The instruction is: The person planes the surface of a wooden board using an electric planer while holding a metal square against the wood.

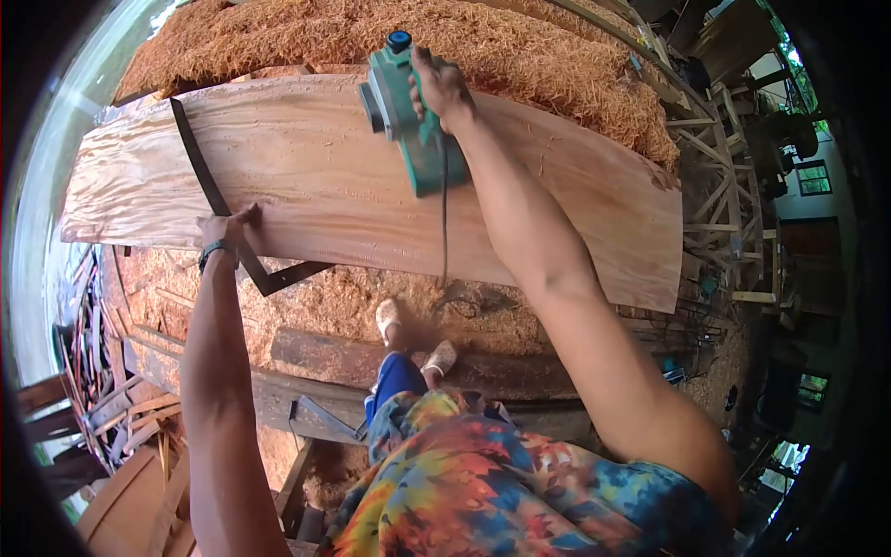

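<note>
A wide wooden board (316,167) with visible grain lies across the view. My right hand (444,88) is wrapped round the handle of a green electric planer (418,125), which stands on the board right of its middle; its cord hangs toward me. At the board's near left edge, my left hand (227,227) holds a dark metal square (198,158). The square's long arm crosses the board, and its short arm sticks out past the near edge. Small shavings are scattered over the wood.
Heaped shavings (371,37) lie beyond the board. Near my feet are dark beams (316,353), more shavings and a second metal square (325,418). Scrap wood (111,408) is piled at the left, and a timber frame (719,186) stands at the right.
</note>
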Tool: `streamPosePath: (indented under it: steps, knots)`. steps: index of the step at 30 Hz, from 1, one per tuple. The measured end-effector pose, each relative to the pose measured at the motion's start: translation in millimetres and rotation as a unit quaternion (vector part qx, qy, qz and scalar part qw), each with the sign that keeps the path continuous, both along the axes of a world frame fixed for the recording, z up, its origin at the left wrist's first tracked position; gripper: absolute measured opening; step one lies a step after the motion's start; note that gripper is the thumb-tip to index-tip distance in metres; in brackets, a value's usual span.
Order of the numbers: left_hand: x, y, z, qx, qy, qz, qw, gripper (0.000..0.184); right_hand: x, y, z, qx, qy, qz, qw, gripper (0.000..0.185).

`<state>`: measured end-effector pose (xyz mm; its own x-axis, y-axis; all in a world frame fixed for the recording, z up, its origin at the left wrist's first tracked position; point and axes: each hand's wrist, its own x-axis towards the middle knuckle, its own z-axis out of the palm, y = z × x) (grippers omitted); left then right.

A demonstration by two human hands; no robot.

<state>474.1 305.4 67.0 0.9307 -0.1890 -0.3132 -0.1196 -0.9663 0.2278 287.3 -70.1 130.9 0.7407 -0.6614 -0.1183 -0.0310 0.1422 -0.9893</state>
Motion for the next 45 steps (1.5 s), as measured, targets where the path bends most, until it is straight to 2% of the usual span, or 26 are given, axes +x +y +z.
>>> streamPosePath:
  steps: [3,5,9,16,19,20,23,24,27,28,35,36,40,42,45]
  knots:
    - [24,8,-33,0.032,-0.017,-0.003,0.999,0.091,-2,-5,-3,0.019,-0.012,0.036,0.999,0.054]
    - [25,8,-33,0.097,-0.020,-0.042,0.994,0.092,-22,3,-10,0.021,-0.023,0.065,0.997,0.051]
    - [28,7,-35,0.161,-0.041,-0.054,0.985,0.089,-97,60,-10,-0.019,0.008,0.020,1.000,0.051]
    - [12,4,-13,0.142,-0.020,-0.097,0.985,0.087,-262,180,11,0.048,0.086,-0.023,0.995,0.040]
    - [11,5,-15,0.150,-0.025,-0.118,0.981,0.080,-280,194,7,0.052,0.070,-0.028,0.996,0.036]
    - [14,5,-19,0.165,-0.036,-0.102,0.980,0.071,-278,194,6,0.056,0.060,-0.035,0.996,0.035]
    - [12,8,-25,0.157,-0.051,-0.123,0.979,0.069,-254,181,7,0.062,0.071,-0.048,0.994,0.035]
    - [25,14,-49,0.150,-0.067,-0.095,0.982,0.073,-243,174,7,0.058,0.067,-0.044,0.995,0.036]
    - [14,8,-24,0.089,-0.002,-0.064,0.994,0.096,-196,141,6,0.050,0.049,-0.029,0.997,0.038]
    - [20,15,-43,0.045,-0.045,-0.054,0.997,0.101,-179,128,5,0.052,0.040,-0.023,0.998,0.039]
    - [6,6,-17,0.015,-0.035,-0.030,0.999,0.090,-37,43,4,-0.036,0.030,-0.015,0.999,0.051]
    - [-2,1,-8,0.016,-0.058,-0.013,0.998,0.089,-16,31,5,-0.032,0.033,-0.013,0.999,0.052]
    - [1,1,-3,0.005,-0.008,-0.006,1.000,0.093,43,-7,2,-0.016,0.061,0.001,0.998,0.056]
    - [21,11,-29,0.062,-0.032,-0.024,0.997,0.096,38,-4,0,-0.014,0.072,0.003,0.997,0.057]
    - [18,7,-24,0.125,-0.035,-0.062,0.990,0.097,2,12,-2,-0.048,0.073,0.004,0.996,0.056]
